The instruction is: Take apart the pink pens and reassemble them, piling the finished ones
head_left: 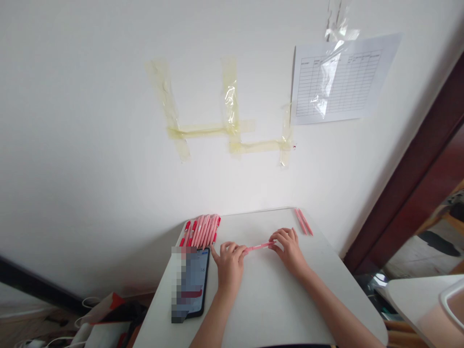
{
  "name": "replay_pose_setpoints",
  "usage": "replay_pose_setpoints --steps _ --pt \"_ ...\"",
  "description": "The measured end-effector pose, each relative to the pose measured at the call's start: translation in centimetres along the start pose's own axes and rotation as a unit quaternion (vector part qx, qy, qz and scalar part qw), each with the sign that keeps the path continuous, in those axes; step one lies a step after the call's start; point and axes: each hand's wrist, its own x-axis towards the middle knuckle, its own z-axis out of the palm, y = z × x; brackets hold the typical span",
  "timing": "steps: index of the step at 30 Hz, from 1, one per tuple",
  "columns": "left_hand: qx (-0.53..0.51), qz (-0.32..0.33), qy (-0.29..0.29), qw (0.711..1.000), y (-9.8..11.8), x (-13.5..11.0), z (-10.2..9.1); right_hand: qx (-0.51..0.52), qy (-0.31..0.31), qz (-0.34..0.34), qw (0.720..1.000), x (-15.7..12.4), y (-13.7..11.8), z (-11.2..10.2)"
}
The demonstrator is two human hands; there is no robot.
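- By the left hand (pixel 231 261), the left end of the pink pen (pixel 258 247) is pinched.
- By the right hand (pixel 290 249), its other end is pinched, slightly closer to the far edge of the bench (pixel 268 299).
- The pen is held between both, its long axis roughly parallel to that edge; neither hand is clearly nearer.
- Beyond, a row of pens (pixel 205 231) is placed at the far left corner, two spare pens (pixel 306 223) near the far right.

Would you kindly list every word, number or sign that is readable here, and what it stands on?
Taped paper sheet: printed headings, too small to read.
Phone screen: possibly "6"; the rest is blurred or pixelated.
Held pink pen: no readable lettering.
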Motion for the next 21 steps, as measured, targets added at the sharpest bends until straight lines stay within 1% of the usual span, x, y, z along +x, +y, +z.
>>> replay_pose_setpoints --steps 8,14,21 --pt "0.0 0.006 0.009 1.0 -0.17 -0.07 0.21 0.007 -0.011 0.003 1.0 -0.11 -0.3 -0.33" --pt "0.004 0.003 0.004 1.0 -0.15 -0.06 0.21 0.008 -0.02 0.005 1.0 0.01 -0.37 -0.28" --pt "0.002 0.003 0.007 1.0 -0.15 -0.1 0.29 0.004 -0.001 -0.003 1.0 0.11 -0.22 -0.15"
